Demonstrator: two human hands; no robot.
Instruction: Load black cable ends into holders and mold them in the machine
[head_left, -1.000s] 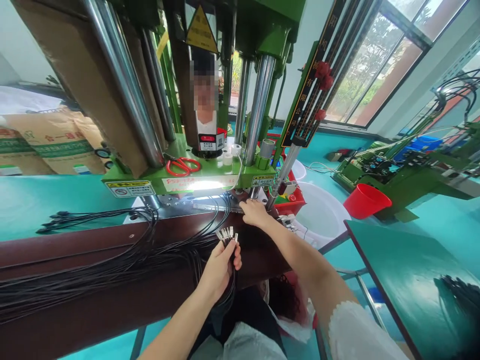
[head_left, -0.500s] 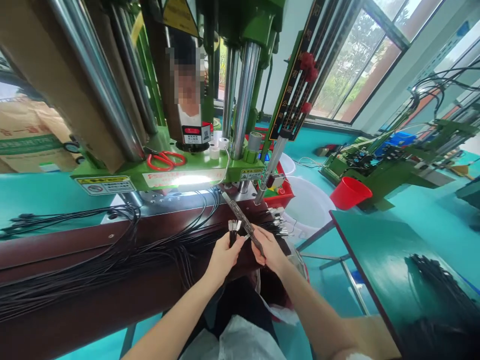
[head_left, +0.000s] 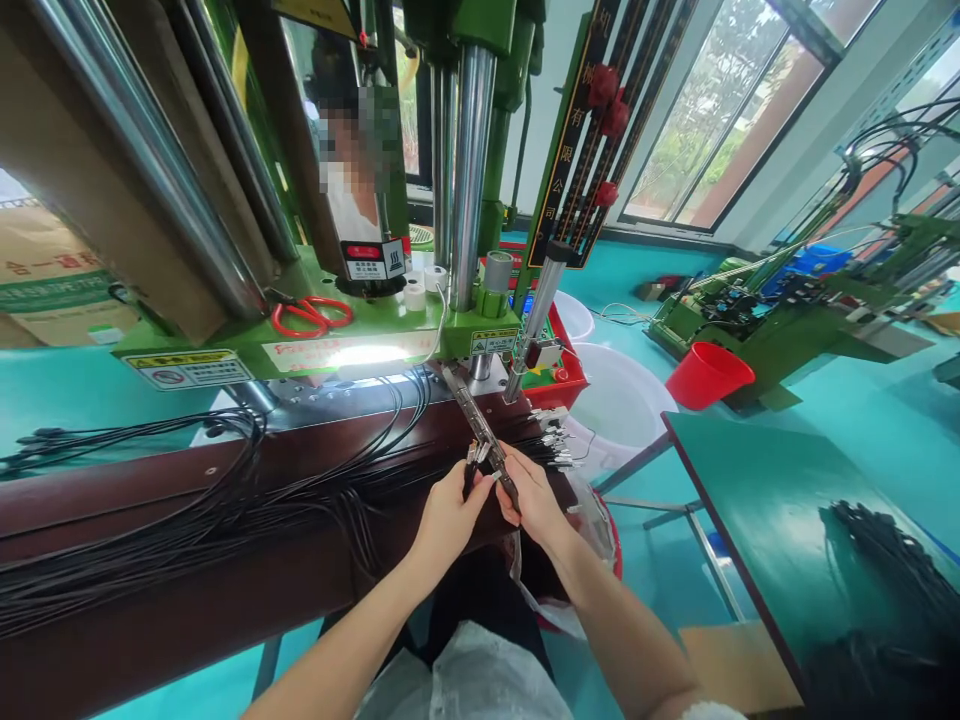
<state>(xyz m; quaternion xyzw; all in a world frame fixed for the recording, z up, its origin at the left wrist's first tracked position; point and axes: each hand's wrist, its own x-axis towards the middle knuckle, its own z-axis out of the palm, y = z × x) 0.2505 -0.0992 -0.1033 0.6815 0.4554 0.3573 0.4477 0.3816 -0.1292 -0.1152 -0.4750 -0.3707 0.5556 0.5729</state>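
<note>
Black thin cables with silver metal connectors (head_left: 475,456): gathered in the left hand, connectors pointing up, just beside the bar.
Left hand (head_left: 444,515): closed around these cables, thumb toward the right hand.
Right hand (head_left: 531,492): closed around the near end of a long, narrow grey metal bar (head_left: 471,408).
Metal bar: slanting away over the bench; whether a connector sits in it is too small to tell.
Dark brown bench (head_left: 187,600): bears long black cables (head_left: 255,515) running left and a pile of silver-tipped cables (head_left: 553,442) at its right end.
Green metal press (head_left: 375,314): behind the bench, red-handled scissors (head_left: 312,318) lying on it.
Floor at right: round white basin (head_left: 626,400), red plastic bucket (head_left: 709,376) near it.
</note>
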